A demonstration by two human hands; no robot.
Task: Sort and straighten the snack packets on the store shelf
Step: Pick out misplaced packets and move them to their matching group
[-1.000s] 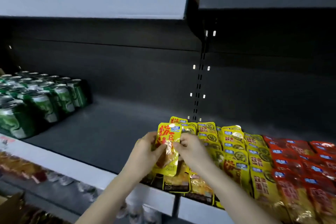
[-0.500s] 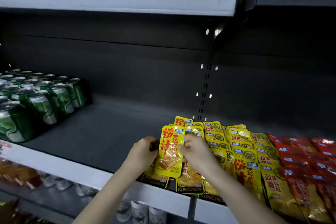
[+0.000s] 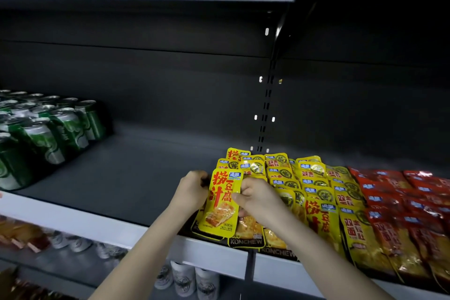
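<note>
Dark store shelf (image 3: 136,178), bare across its middle, with green cans (image 3: 60,129) massed at the left and snack packets at the right. Red packets (image 3: 401,197) fill the far right. Yellow packets (image 3: 314,178) lie beside them in overlapping rows that reach the shelf's front lip. One yellow packet (image 3: 222,204) is raised face-out over the leftmost yellow row, near the lip. The left hand (image 3: 192,190) grips its left edge with curled fingers; the right hand (image 3: 255,195) pinches its right edge, thumb across the print. Judged step: seating this packet in its row. This is best done by holding both edges so the soft pouch lies flat, squaring its top with its neighbours, then laying it to overlap the packet below evenly, without nudging the front packets off the lip.
</note>
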